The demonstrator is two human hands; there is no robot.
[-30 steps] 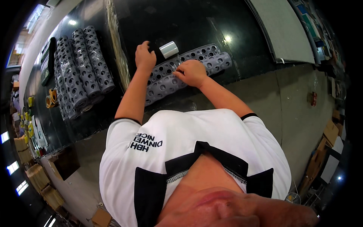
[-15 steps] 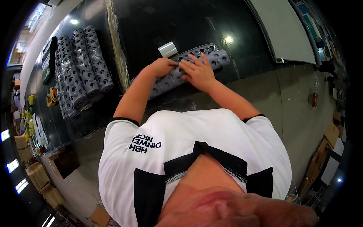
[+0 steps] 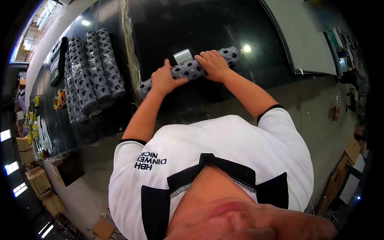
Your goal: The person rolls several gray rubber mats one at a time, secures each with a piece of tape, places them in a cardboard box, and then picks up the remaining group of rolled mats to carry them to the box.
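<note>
A grey mat with round holes, rolled into a tube [image 3: 188,71], lies slantwise on the dark tabletop in front of me. My right hand [image 3: 215,66] curls over the tube right of its middle, gripping it from above. Toward the left end, my left hand [image 3: 163,79] rests on the tube with thumb and fingers spread apart; its fingertips are partly hidden. Just behind the tube, a roll of clear film or tape [image 3: 183,56] touches or nearly touches it.
Several rolled grey mats [image 3: 93,74] wrapped in clear film lie side by side at the left. Beyond them are rolls of brown tape [image 3: 60,99]. A strip of clear film [image 3: 131,44] crosses the tabletop [image 3: 176,24]. A pale board [image 3: 304,36] stands at the right.
The mat's flat far flap is now wound into the tube. My hands have moved apart, the left one leftward along the tube, and the right one now curls over it.
</note>
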